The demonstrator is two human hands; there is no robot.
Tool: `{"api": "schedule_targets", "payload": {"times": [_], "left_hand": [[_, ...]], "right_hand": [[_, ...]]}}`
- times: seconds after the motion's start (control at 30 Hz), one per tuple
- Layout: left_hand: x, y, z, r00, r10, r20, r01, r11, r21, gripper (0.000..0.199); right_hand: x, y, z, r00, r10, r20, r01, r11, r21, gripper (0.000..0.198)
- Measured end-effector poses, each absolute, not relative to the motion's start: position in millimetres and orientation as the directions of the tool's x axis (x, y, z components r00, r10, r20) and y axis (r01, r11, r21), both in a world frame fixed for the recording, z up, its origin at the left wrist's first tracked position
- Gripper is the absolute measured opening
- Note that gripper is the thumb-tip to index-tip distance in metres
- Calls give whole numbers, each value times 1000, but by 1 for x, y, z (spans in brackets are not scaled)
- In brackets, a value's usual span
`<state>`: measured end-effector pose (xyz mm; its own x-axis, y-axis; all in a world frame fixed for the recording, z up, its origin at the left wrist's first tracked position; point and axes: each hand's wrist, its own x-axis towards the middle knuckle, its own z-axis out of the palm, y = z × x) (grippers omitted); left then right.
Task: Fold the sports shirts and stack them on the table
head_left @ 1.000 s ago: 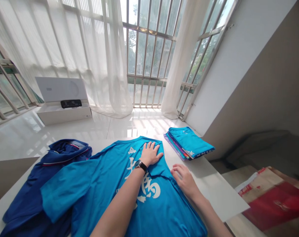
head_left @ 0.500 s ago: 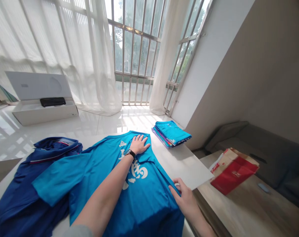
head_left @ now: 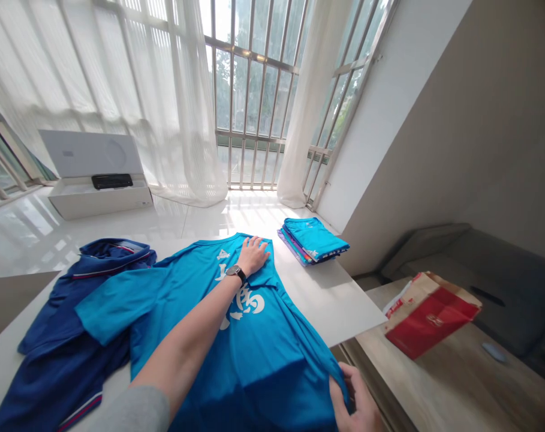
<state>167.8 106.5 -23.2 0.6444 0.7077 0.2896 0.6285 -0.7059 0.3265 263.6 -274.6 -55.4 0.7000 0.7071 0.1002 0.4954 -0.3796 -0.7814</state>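
Observation:
A bright blue T-shirt (head_left: 195, 324) with white lettering lies spread over the white table, its one visible sleeve stretched to the left. My left hand (head_left: 253, 255), with a watch on the wrist, rests on the shirt near its collar, fingers extended and pressing the cloth. At the lower right, my right hand (head_left: 355, 399) pinches the shirt's side edge between thumb and fingers, drawing it out past the table edge. Under the sleeve lies a crumpled navy polo shirt (head_left: 74, 324) with red and white trim.
A stack of folded shirts (head_left: 315, 240) sits at the table's far right. Behind, on the white ledge, stands an open white box (head_left: 101, 201) with a black object inside. A red and brown paper bag (head_left: 434, 318) stands on a lower wooden table (head_left: 434, 396), beside a grey sofa (head_left: 456, 258).
My right hand has moved down and to the right along the shirt's edge, pulling it outward. My left hand stays near the collar. The view has turned slightly left.

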Motion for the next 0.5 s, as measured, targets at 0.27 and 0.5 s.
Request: {"api": "schedule_targets", "payload": {"times": [0.27,0.5], "left_hand": [[149,64,14,941,337,43,299,-881,366,32],[147,67,12,940,327,95,292,-918,267,20]], "right_hand": [[257,-262,-44,755,640,144,460,-360,-812,48],[257,-258,-23,730,668,141,476,-350,-807,44]]}}
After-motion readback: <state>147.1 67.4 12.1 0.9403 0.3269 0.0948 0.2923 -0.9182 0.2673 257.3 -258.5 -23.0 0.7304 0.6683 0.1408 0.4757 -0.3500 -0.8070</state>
